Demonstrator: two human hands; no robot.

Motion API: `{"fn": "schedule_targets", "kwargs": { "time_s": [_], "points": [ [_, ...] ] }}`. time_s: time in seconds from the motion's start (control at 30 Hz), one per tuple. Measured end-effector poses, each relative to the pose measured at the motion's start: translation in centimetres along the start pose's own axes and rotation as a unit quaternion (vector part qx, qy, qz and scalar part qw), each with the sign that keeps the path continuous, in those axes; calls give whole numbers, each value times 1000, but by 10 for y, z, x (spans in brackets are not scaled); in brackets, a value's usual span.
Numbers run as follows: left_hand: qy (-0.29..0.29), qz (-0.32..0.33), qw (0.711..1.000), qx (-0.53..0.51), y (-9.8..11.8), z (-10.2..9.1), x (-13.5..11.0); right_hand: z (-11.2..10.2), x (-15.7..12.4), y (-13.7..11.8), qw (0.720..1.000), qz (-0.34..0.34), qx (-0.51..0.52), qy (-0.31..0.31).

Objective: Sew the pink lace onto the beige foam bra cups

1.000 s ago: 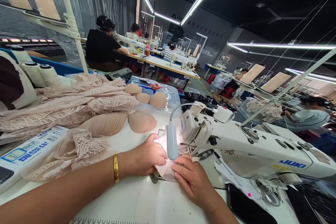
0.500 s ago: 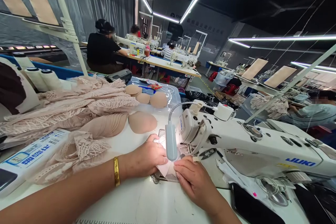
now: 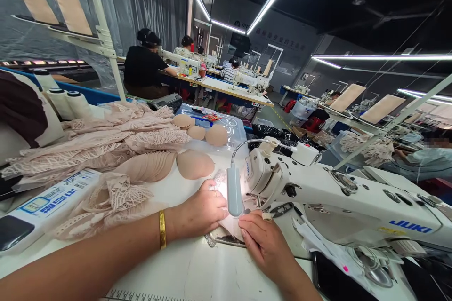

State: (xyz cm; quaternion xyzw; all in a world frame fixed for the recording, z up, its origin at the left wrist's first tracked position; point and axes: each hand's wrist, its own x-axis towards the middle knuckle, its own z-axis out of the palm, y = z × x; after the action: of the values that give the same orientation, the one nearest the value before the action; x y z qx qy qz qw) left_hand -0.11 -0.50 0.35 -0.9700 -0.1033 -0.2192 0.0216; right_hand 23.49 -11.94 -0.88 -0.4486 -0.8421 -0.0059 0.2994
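A small piece of pale pink fabric lies under the head of the white sewing machine. On its left side, my left hand is closed on the fabric, thumb toward the near edge. My right hand grips the fabric's right edge with bent fingers pressed together. Between the hands hangs a grey lamp on a bendy neck, lighting the fabric and hiding the needle area. Thread snips rest just beyond my right hand.
Left of the hands lie pink lace pieces and fanned beige oval pads. A white box stands at far left. A dark phone lies front right. Several people work at machines behind, including a person in black.
The whole view has shifted slightly, so things sit a little farther right. The fabric between my hands has changed shape slightly; both hands keep their hold at the machine.
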Motion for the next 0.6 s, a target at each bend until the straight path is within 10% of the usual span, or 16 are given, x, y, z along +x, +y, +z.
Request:
{"fn": "schedule_targets", "kwargs": {
  "time_s": [0.6],
  "points": [
    [-4, 50, 999, 19, 24, -5, -1, 1, 1, -9, 999, -16, 35, -35]
  ]
}}
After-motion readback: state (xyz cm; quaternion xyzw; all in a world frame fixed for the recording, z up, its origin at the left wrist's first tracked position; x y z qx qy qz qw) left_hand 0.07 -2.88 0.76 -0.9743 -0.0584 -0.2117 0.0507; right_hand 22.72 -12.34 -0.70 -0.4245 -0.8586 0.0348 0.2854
